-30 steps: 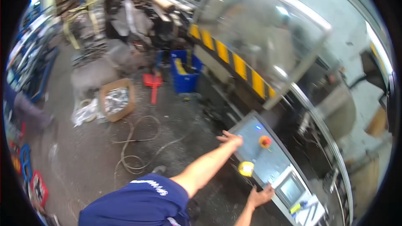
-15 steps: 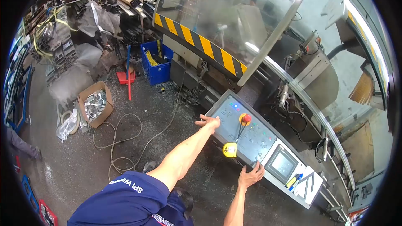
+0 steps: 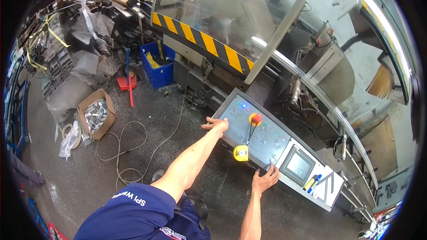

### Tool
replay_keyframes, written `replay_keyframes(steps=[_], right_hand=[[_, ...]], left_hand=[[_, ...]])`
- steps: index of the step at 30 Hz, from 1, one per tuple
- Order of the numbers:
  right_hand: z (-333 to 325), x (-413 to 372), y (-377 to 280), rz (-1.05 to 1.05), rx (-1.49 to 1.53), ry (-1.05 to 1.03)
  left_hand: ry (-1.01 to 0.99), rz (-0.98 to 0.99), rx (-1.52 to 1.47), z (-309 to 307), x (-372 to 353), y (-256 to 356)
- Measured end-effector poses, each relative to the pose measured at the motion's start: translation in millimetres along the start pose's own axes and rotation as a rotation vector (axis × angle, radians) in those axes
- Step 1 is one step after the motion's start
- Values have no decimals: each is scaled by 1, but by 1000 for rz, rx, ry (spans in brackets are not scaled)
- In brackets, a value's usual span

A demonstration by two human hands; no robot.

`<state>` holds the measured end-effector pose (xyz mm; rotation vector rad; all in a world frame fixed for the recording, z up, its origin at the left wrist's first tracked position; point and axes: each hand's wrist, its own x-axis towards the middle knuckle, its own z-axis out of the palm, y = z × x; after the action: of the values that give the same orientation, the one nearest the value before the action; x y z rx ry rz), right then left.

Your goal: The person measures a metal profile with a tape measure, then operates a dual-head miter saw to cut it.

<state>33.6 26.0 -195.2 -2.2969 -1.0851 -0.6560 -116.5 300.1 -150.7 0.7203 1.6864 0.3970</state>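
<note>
A grey control panel stands in front of me, with small lit buttons and a red emergency stop button. My left hand is at the panel's left end, its thumb on the panel face and its other fingers apart beyond the edge. At the lower edge, my right hand has a fingertip on the panel near its lower controls, with the fingers apart. Neither hand grips anything visible. Between them, a yellow tape measure hangs by a dark strap from around the red button.
A screen, markers and white paper occupy the panel's right part. Behind is a machine guard with a striped edge. A blue crate, a cardboard box of metal pieces and a looping cable lie leftward.
The camera view has shifted a little, so the panel and machine appear slightly further left and up. Both hands stay at the same places on the panel.
</note>
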Motion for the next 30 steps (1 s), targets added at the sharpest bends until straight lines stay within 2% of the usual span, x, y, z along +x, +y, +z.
replay_keyframes(steps=[10, 13, 14, 16, 17, 19, 20, 22, 24, 26, 27, 29, 30], right_hand=[[4, 7, -6, 51, -46, 1], [-2, 16, -18, -80, -74, -79], [-2, 22, -23, -65, -76, -78], [-1, 37, -35, -251, 49, -316], [1, 46, -43, -243, 54, -316], [2, 63, -58, -330, -127, -519], [11, 64, -58, -364, -173, -473], [14, 66, -58, -385, -205, -483], [16, 64, -57, -416, -246, -497], [26, 67, -59, -439, -364, -553], [33, 67, -61, -448, -360, -533], [42, 56, -62, -410, -360, -479], [29, 56, -69, -385, -324, -479]], left_hand=[[28, 0, 75, -9, -21, 5], [58, -16, 67, 0, -4, 2], [42, -7, 40, 1, 2, -1], [36, -18, 36, 2, 3, 0], [30, -34, 20, 0, 3, 0], [17, -29, -24, 6, 43, -10], [-139, -20, -115, 2, 50, -12], [-290, -6, -196, -20, 46, -11], [-1039, 219, -232, -57, 32, -21], [-934, 330, -380, -84, 13, -50], [-919, 344, -415, -103, 26, -77], [-722, 247, -432, -143, 107, -166], [-562, 20, -384, -174, 136, -223]])
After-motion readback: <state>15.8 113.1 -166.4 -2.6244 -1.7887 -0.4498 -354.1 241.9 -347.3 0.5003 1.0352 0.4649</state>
